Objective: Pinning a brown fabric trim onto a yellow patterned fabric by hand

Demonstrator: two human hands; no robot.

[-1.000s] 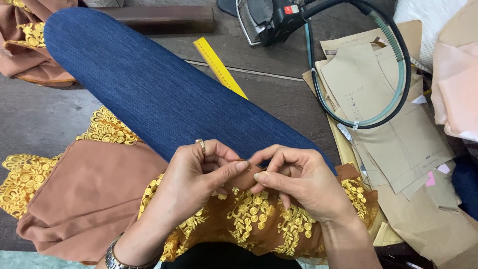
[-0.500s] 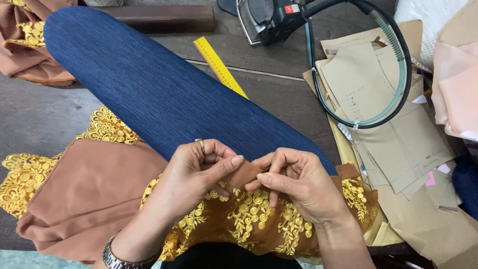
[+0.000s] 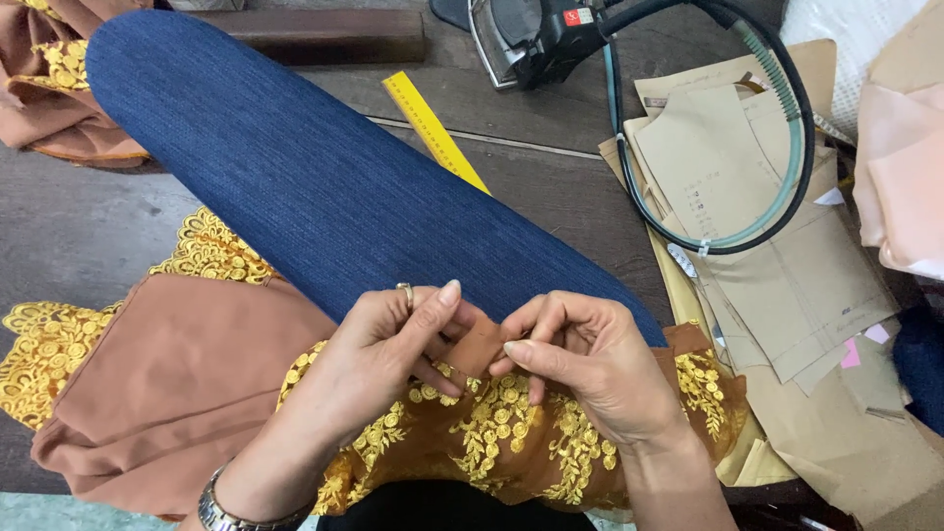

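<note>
A brown fabric (image 3: 187, 374) with yellow lace embroidery (image 3: 501, 433) lies over my lap and spreads to the left. My left hand (image 3: 383, 359), with a ring and a wrist watch, pinches a fold of this fabric at the centre. My right hand (image 3: 585, 364) pinches the same fold from the right, fingertips nearly touching the left ones. Whether a needle sits between the fingers cannot be made out. My leg in blue denim (image 3: 305, 187) stretches from the hands toward the upper left.
A yellow measuring tape (image 3: 433, 128) lies on the dark floor beyond the leg. Brown paper patterns (image 3: 777, 265) are piled at right under a dark looped cord (image 3: 787, 128) of an iron (image 3: 531, 34). More brown fabric (image 3: 49, 79) sits at upper left, pink cloth (image 3: 905, 187) at right.
Both hands stay on the fold; the fingers have shifted slightly, and the left thumb and forefinger now press closer to the right fingertips.
</note>
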